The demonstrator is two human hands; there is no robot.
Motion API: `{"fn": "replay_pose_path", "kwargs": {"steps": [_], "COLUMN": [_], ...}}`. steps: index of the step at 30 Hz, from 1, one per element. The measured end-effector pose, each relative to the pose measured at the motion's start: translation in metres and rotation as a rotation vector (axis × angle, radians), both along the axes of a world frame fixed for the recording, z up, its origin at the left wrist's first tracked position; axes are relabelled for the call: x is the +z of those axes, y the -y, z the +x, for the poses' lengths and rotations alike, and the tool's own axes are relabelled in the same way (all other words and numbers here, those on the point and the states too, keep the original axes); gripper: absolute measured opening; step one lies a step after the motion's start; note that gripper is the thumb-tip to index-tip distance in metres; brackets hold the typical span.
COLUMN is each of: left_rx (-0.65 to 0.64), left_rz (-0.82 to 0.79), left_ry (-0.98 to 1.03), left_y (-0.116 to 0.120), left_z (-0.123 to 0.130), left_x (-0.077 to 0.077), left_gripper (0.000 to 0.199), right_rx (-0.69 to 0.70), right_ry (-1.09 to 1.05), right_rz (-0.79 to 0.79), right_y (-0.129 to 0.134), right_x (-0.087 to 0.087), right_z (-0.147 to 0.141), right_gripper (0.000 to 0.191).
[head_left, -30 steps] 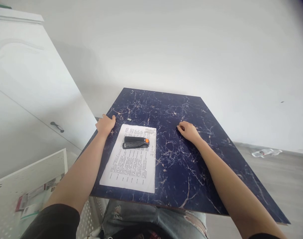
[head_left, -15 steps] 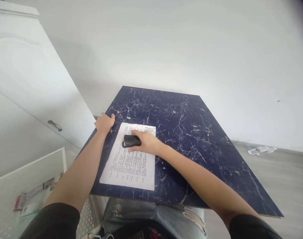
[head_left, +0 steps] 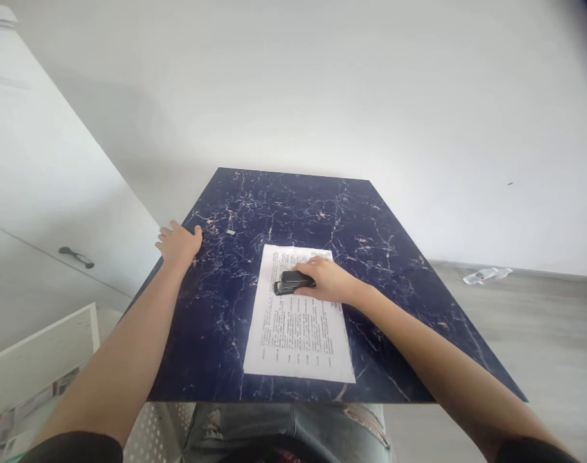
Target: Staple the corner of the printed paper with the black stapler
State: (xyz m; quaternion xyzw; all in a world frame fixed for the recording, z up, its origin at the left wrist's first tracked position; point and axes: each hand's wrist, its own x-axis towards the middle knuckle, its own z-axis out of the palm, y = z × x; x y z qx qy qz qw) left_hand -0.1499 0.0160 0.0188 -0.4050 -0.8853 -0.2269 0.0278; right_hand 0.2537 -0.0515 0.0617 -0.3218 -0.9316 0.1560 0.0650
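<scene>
My right hand [head_left: 329, 278] is closed around the rear of a black stapler [head_left: 298, 280], its jaw end pointing left. Beneath the stapler lies a white printed sheet of paper [head_left: 293, 344], its print running sideways; the hand covers part of its upper right. My left hand [head_left: 181, 243] rests at the left edge of the dark blue marbled table [head_left: 206, 334], fingers spread outward past the edge and thumb apart, holding nothing.
A small pale scrap [head_left: 231, 232] lies on the table right of my left hand. At left stand a white cabinet [head_left: 42, 193] and a white perforated basket [head_left: 148, 431] with packets. A clear plastic wrapper [head_left: 486, 276] is on the floor at right.
My right hand, the stapler and the paper have shifted right across the table together. My left hand stays at the left edge, its fingers now more spread. The camera view has shifted slightly.
</scene>
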Motion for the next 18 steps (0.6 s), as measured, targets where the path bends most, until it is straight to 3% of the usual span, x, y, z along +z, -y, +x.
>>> {"fn": "replay_pose_path", "kwargs": {"steps": [3, 5, 8, 12, 15, 18], "left_rx": [-0.078, -0.37, -0.835, -1.217, -1.285, -1.278], "left_rz": [0.286, 0.357, 0.303, 0.108, 0.038, 0.064], "left_ry": [-0.086, -0.112, -0.095, -0.113, -0.124, -0.088], "left_y": [0.004, 0.012, 0.03, 0.05, 0.054, 0.053], "left_z": [0.025, 0.057, 0.117, 0.173, 0.182, 0.178], "left_x": [0.014, 0.022, 0.021, 0.003, -0.005, -0.004], "left_gripper": [0.064, 0.04, 0.028, 0.049, 0.053, 0.049], "right_rx": [-0.022, -0.016, -0.048, -0.282, -0.474, -0.562], "right_ry": [-0.046, -0.093, -0.188, -0.275, -0.18, -0.037], "right_rz": [0.017, 0.033, -0.005, -0.127, -0.036, -0.001], "right_y": [0.001, 0.004, 0.007, -0.004, -0.024, -0.04], "right_x": [-0.004, -0.006, 0.004, 0.032, 0.043, 0.04], "right_z": [0.015, 0.016, 0.026, 0.078, 0.125, 0.154], "right_gripper": [0.02, 0.016, 0.012, 0.016, 0.022, 0.026]}}
